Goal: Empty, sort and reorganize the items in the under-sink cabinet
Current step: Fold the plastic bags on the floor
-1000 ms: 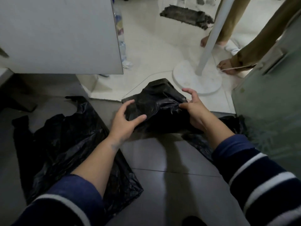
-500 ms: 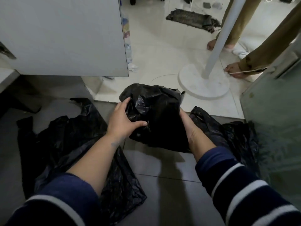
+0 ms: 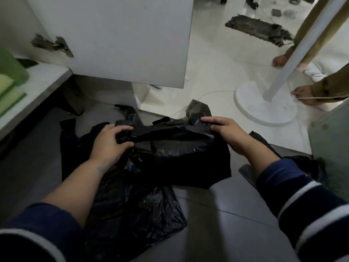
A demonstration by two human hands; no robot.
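I hold a black plastic bag (image 3: 181, 157) stretched flat between both hands above the grey floor tiles. My left hand (image 3: 108, 142) pinches its upper left edge. My right hand (image 3: 226, 131) grips the upper right edge. A second black bag (image 3: 132, 210) lies spread on the floor below and left of it, partly under my left forearm. A third black bag (image 3: 306, 165) lies crumpled behind my right arm. The open cabinet door (image 3: 122, 35) hangs at the upper left, and the cabinet floor (image 3: 37, 82) carries green sponges (image 3: 9, 87).
A white stand with a round base (image 3: 264, 108) rises at the right. Another person's bare feet (image 3: 304, 95) stand beside it. A dark mat (image 3: 258, 29) lies on the pale floor beyond. A grey-green panel (image 3: 332, 140) fills the right edge.
The bag was bunched between my hands; now it is pulled out flat and wide. My hands moved apart, and my view turned left, showing the cabinet floor and sponges.
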